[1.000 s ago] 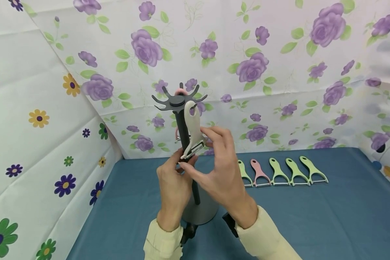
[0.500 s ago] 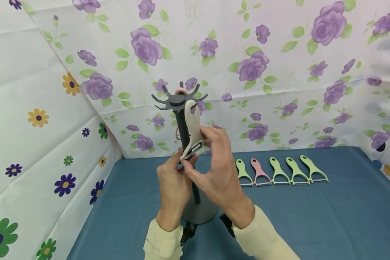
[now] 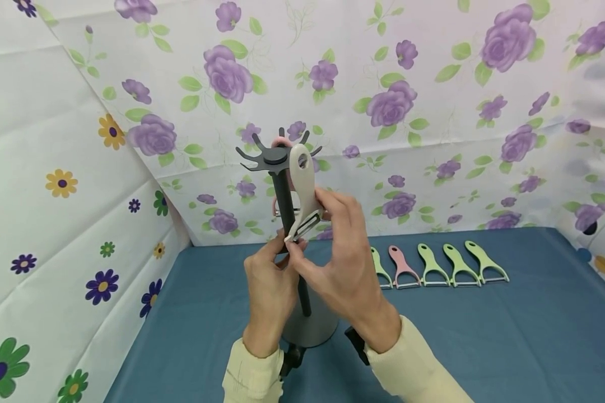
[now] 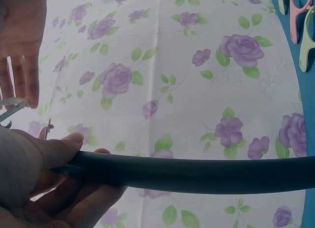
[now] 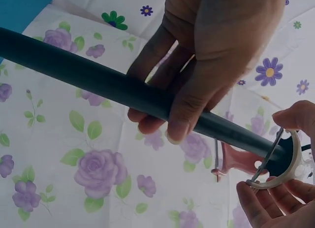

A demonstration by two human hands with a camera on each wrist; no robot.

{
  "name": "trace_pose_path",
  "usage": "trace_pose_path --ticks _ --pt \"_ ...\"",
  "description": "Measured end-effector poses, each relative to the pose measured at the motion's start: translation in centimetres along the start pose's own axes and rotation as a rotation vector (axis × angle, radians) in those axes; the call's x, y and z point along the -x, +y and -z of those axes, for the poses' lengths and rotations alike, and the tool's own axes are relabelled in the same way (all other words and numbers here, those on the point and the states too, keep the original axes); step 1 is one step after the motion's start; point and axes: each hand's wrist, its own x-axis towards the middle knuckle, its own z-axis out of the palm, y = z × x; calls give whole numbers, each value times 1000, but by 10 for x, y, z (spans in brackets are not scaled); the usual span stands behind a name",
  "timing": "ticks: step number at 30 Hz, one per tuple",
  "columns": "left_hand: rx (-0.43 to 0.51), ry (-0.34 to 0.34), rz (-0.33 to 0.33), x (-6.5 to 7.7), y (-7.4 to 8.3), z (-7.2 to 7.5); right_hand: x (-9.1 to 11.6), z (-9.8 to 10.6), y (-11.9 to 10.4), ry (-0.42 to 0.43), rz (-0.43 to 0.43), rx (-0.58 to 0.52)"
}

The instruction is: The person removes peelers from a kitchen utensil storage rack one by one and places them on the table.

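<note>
A dark rotating-style stand [image 3: 283,204] has a ring of curved hooks on top. My left hand [image 3: 269,285] grips its pole below the hooks; in the left wrist view thumb and fingers curl round the pole [image 4: 206,176]. My right hand [image 3: 350,260] pinches the blade end of a white peeler [image 3: 305,182] between thumb and fingers. The peeler stands upright, handle hole uppermost, in front of the near-right hooks; whether a hook passes through the hole I cannot tell. Behind the pole a pink peeler [image 5: 236,159] hangs on the stand.
Right of the stand, several green peelers [image 3: 432,266] and a pink peeler [image 3: 403,267] lie in a row on the blue tablecloth [image 3: 484,341]. The stand's round grey base [image 3: 310,333] rests on it. Flowered cloth [image 3: 433,140] hangs behind and on the left.
My right hand has lifted the white peeler slightly up and to the right; the hook tip seen in its hole earlier no longer shows clearly. My left hand stays on the pole.
</note>
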Motion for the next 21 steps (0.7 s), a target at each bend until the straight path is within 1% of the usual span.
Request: trace_pose_path --ticks 5,12,18,21 --pt "-6 0 -19 0 -1 -1 -1 6 0 6 16 8" --pt "-19 3 -9 1 -3 -1 1 14 -2 -8 32 27" --pt "-43 -11 8 0 0 -1 5 24 -1 -14 16 37" --pt "-47 -13 3 0 0 -1 7 28 1 -22 5 42"
